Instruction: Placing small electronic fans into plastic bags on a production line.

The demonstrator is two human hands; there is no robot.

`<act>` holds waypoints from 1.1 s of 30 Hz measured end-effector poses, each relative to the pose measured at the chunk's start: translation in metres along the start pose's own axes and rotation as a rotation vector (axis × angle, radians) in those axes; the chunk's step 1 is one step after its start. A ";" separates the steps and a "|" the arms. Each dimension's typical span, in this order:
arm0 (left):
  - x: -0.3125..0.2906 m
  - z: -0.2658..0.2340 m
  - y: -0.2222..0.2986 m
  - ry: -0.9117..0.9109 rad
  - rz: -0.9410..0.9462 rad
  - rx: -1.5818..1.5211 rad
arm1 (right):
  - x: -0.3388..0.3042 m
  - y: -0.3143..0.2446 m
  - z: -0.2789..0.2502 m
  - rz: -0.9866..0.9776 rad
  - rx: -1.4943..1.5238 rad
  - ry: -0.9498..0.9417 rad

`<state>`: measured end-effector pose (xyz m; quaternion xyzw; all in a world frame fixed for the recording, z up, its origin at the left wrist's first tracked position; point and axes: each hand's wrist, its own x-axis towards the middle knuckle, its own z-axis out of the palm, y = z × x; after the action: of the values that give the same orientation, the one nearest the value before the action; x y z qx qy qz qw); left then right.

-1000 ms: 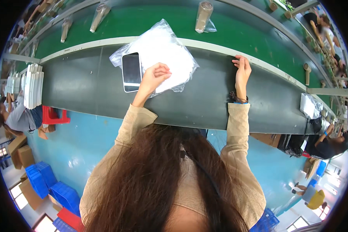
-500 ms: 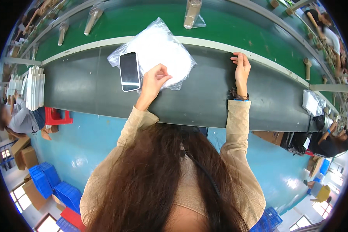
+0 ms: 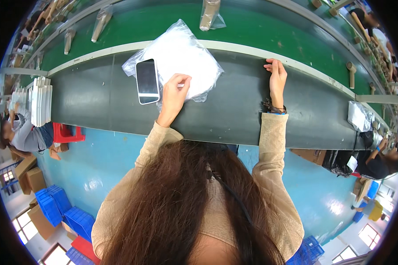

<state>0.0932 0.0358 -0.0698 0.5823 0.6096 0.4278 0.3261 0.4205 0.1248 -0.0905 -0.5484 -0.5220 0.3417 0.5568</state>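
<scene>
A pile of clear plastic bags with white contents or sheets lies on the dark work surface, partly over its pale far rail. My left hand is at the pile's near edge, its thumb and fingertips drawn together. Whether a bit of plastic is between them is too small to see. Just left of that hand, a phone with a dark screen and white frame rests on the pile. My right hand lies farther right against the pale rail, fingers loosely bent and slightly apart, holding nothing.
Beyond the rail runs a green conveyor belt carrying bagged tan cylindrical items. A stack of white flat pieces stands at the left end, and a white bagged packet at the right. Other people work at both sides.
The bagged items on the green belt have slid left. My left fingertips have shifted slightly left and drawn closer together. My right hand stays in place.
</scene>
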 end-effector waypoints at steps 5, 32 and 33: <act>0.001 0.011 0.014 0.051 0.031 0.028 | 0.004 -0.008 -0.006 0.010 0.016 0.017; -0.034 0.014 0.009 0.156 0.065 0.365 | 0.293 0.077 -0.361 0.383 -1.671 0.573; -0.034 0.015 0.011 0.125 0.060 0.368 | 0.295 0.082 -0.378 0.344 -1.720 0.564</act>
<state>0.1153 0.0034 -0.0699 0.6224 0.6789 0.3539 0.1626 0.8633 0.3234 -0.0530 -0.9064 -0.3525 -0.2326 0.0055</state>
